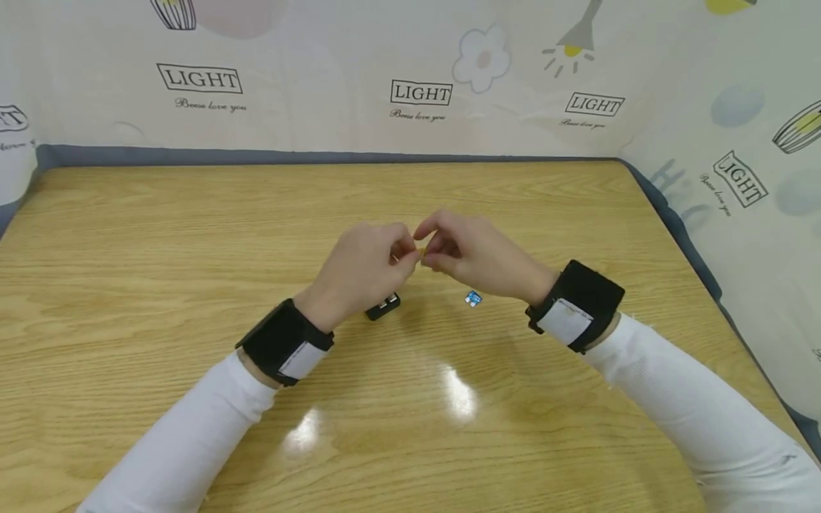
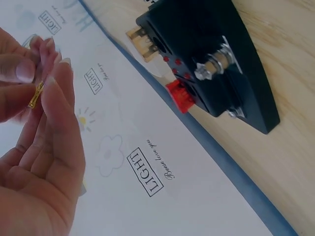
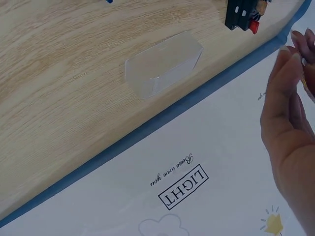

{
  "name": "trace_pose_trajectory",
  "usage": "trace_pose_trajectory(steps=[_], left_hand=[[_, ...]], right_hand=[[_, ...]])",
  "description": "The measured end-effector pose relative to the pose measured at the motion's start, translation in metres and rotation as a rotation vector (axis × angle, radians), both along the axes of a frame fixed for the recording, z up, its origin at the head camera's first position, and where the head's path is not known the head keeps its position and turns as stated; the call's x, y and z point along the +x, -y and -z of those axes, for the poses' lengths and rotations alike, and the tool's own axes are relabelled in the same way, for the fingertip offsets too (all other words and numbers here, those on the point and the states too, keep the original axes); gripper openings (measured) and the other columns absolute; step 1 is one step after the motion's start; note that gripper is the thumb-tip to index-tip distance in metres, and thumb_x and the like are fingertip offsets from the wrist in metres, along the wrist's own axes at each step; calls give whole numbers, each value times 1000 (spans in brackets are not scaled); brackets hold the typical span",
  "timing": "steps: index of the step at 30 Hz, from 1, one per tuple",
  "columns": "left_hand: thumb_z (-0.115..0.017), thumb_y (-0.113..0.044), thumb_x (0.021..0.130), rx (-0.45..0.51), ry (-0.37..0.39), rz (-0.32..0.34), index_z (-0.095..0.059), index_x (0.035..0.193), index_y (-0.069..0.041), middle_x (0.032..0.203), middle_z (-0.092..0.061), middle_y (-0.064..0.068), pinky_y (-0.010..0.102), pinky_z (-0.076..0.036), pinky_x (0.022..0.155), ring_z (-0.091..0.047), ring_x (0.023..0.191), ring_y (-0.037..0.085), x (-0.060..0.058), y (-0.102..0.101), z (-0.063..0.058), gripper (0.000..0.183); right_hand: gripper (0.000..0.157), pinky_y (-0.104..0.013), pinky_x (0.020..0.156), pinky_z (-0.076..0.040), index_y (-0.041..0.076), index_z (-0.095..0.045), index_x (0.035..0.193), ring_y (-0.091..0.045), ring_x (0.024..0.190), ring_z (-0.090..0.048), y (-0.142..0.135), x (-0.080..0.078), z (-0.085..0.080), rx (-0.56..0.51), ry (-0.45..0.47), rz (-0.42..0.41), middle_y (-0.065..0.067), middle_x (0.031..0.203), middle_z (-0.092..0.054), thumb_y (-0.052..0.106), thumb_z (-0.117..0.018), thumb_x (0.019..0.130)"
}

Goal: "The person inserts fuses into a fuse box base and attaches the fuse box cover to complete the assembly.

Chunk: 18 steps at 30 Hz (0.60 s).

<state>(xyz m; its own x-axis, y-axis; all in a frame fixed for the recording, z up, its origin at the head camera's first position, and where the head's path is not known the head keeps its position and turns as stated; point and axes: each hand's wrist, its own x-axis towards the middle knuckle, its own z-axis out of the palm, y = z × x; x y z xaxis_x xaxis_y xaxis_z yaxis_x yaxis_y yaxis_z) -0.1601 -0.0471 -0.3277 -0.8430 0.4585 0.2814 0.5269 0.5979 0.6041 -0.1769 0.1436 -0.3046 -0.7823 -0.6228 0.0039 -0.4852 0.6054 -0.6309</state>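
Fingertips of the left hand (image 1: 368,267) and right hand (image 1: 481,253) meet above the table's middle, pinching a small yellow blade fuse (image 2: 35,96) between them. Fingers partly cover it. Below and beside the left hand stands a black fuse block (image 2: 197,54), half hidden by that hand in the head view. A tan blade fuse (image 2: 141,44) and a red blade fuse (image 2: 180,96) sit in its side, near metal terminal screws. Under the right hand, small blue fuses (image 1: 473,298) lie on the wood.
The wooden table (image 1: 192,214) ends at a blue-grey edge in front of a printed cloth wall (image 1: 321,43). A clear plastic cover (image 3: 162,64) rests on the table in the right wrist view. Black straps (image 1: 285,342) wrap both wrists over white sleeves.
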Motion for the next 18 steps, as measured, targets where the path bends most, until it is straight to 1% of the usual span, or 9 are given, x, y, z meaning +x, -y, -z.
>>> trace_pose_trajectory(steps=[3, 8, 14, 16, 18], left_hand=[[-63, -9, 87, -3, 22, -27, -69, 85, 0, 79, -76, 14, 35, -57, 57, -67, 65, 20, 0, 5, 0, 11], [-64, -9, 86, -21, 21, -72, -67, 80, -2, 79, -76, 14, 36, -58, 57, -68, 66, 21, -2, 17, 2, 10], [-64, -9, 87, -27, 30, -106, -66, 80, -2, 78, -75, 15, 31, -50, 51, -65, 60, 21, -3, 33, 2, 11], [-64, -9, 86, -26, 36, -111, -66, 81, -1, 79, -75, 16, 32, -51, 51, -65, 62, 22, -4, 38, 2, 10], [-64, -9, 86, -24, 59, -118, -66, 82, -1, 82, -75, 17, 34, -55, 53, -68, 67, 24, -4, 42, 4, 9]], right_hand=[[24, -39, 72, -57, -1, -59, 114, -18, 81, -68, -3, -1, -1, 28, 19, 12, -18, 93, -75, 4, -63, 91], [22, -39, 72, -57, 1, -60, 113, -19, 81, -67, -10, -4, 0, 74, 31, 36, -18, 94, -74, 7, -62, 92], [23, -41, 74, -55, 2, -60, 115, -21, 84, -66, -20, -8, -1, 98, 38, 63, -18, 98, -73, 10, -61, 93], [24, -41, 75, -54, 1, -60, 116, -22, 85, -66, -23, -10, -1, 96, 39, 72, -19, 98, -73, 10, -61, 94], [24, -41, 74, -54, 1, -60, 116, -23, 84, -66, -26, -13, 0, 96, 35, 81, -19, 98, -73, 10, -61, 93]])
